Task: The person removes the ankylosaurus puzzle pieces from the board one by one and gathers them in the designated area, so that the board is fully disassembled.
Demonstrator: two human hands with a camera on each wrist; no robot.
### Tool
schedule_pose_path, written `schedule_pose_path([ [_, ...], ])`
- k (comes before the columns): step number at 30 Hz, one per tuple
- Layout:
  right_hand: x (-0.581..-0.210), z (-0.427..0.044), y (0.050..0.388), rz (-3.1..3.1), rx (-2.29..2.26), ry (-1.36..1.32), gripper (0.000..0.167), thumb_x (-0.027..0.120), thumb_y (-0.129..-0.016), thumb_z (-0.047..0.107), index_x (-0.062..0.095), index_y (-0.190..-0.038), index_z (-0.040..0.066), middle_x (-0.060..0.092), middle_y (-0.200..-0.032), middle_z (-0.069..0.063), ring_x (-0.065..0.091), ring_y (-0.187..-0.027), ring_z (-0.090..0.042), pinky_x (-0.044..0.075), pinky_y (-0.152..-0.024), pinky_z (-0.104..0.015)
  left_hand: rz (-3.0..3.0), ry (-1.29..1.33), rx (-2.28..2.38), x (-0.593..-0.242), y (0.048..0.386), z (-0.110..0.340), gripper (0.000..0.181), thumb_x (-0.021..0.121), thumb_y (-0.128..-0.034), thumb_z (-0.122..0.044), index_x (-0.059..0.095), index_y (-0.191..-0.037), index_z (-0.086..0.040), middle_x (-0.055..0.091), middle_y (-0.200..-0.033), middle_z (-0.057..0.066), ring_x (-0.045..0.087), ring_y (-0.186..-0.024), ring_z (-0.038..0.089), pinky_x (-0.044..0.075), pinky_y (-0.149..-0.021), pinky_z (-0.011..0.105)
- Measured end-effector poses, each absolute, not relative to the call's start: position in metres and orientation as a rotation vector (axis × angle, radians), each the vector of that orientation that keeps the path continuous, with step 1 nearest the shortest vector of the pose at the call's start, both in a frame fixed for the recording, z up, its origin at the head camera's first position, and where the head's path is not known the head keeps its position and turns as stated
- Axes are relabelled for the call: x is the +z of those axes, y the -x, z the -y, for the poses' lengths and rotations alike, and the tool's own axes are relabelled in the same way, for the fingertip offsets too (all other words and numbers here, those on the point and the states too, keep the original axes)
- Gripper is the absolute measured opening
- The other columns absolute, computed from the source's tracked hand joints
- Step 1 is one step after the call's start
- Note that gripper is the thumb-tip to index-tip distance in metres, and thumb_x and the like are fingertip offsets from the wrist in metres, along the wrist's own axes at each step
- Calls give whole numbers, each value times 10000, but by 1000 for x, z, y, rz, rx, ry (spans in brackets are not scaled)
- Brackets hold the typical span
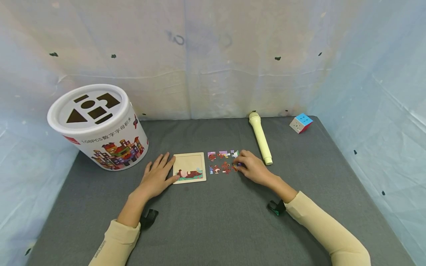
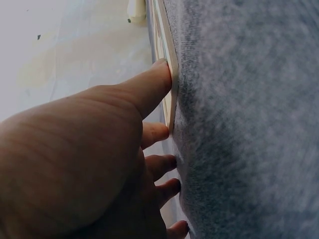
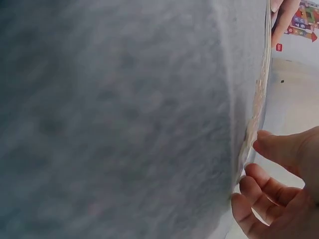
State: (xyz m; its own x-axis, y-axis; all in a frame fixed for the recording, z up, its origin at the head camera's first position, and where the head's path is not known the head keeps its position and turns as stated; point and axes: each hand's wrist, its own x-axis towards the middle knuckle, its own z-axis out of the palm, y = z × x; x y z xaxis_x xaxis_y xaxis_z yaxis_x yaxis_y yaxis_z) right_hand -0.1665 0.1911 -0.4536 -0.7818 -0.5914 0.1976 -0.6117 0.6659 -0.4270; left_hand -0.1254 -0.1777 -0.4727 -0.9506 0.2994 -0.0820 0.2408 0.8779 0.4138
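My left hand lies with fingers spread at the left side of a square wooden puzzle tray. Its thumb rests on the lower left corner, and the index fingertip touches the upper left edge. In the tray's lower part sits a strip of coloured pieces. Right of the tray, several loose jigsaw pieces lie in two rows. At their right end, my right hand has its thumb and curled fingers around a puzzle piece, which they partly hide. The right wrist view shows these fingers low at the tabletop.
A large white block bucket with shaped holes in its lid stands at the left. Behind the right hand lies a pale yellow microphone-shaped stick. A puzzle cube sits at the back right corner of the grey cloth-covered table.
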Motion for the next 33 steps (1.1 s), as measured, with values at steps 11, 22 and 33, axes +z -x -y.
schedule_pose_path([
  [11,-438,-127,172,2786,782,-1181,227,717,-917,40,719,-1142,7,575,-1108,-95,539,-931,-221,484,-756,-344,-2884,-415,587,-476,126,181,800,586,-988,-472,231,-1598,-94,123,-1645,206,80,-1498,430,53,-1124,695],
  [22,-436,-51,175,2906,1071,-1401,318,714,-928,69,665,-1229,-23,577,-1204,-119,585,-1042,-247,497,-877,-308,-2864,-534,605,-474,129,188,835,610,-961,-512,245,-1598,-113,132,-1645,202,87,-1501,416,67,-1128,684],
  [33,-444,-19,172,2995,1047,-1351,346,787,-861,67,690,-1183,-16,584,-1073,-129,550,-805,-165,453,-703,-203,-2848,-573,631,-479,133,207,904,650,-873,-639,302,-1590,-213,77,-1654,198,31,-1509,410,-2,-1112,713],
])
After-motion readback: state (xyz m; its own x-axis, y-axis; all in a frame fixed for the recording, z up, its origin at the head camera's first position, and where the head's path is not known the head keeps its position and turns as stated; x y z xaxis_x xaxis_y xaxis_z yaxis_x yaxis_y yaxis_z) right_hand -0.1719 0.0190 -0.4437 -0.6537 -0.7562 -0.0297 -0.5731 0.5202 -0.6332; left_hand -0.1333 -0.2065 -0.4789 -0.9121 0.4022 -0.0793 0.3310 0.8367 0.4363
